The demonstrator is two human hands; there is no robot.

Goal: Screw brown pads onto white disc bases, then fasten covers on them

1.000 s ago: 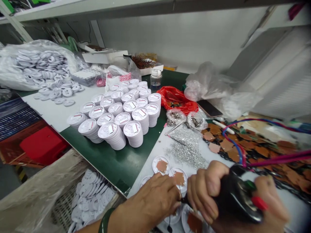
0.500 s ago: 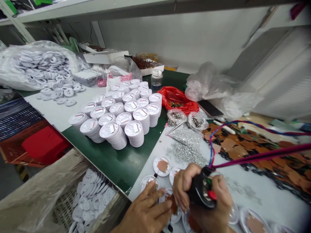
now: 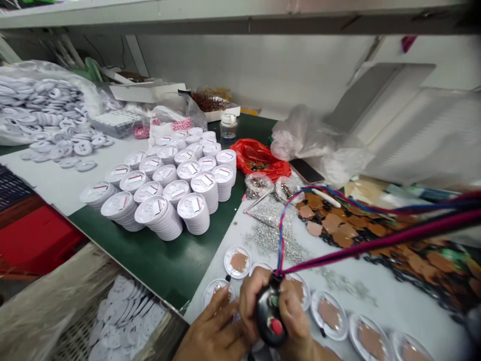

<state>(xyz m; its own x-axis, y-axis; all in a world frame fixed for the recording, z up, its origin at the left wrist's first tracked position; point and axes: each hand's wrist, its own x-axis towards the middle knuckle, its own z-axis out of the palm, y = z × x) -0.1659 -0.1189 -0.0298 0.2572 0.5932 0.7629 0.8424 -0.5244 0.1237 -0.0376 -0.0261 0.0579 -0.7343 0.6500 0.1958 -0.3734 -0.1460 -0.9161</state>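
My right hand [image 3: 295, 313] is wrapped round a black electric screwdriver [image 3: 267, 313] with a red button, its wires rising from the top. My left hand [image 3: 214, 328] lies beside it, fingers stretched out over a white round housing [image 3: 206, 296] at the front of the bench. What its fingertips press on is partly hidden. More white round housings with brown square boards stand around the hands, one [image 3: 237, 261] just beyond them and another [image 3: 329, 315] to the right. The screwdriver's tip is out of sight below my hands.
Stacked white discs [image 3: 193, 213] stand on the green mat. Loose screws [image 3: 270, 233] lie beyond my hands, near a red bag [image 3: 259, 158]. Brown boards with black wires [image 3: 345, 230] are heaped at right. A magenta cord [image 3: 376, 243] crosses over the bench. A crate of white discs [image 3: 124, 321] sits below left.
The view has shifted and turned to the right. My right hand and the screwdriver have come closer to my left hand, showing more housings at right.
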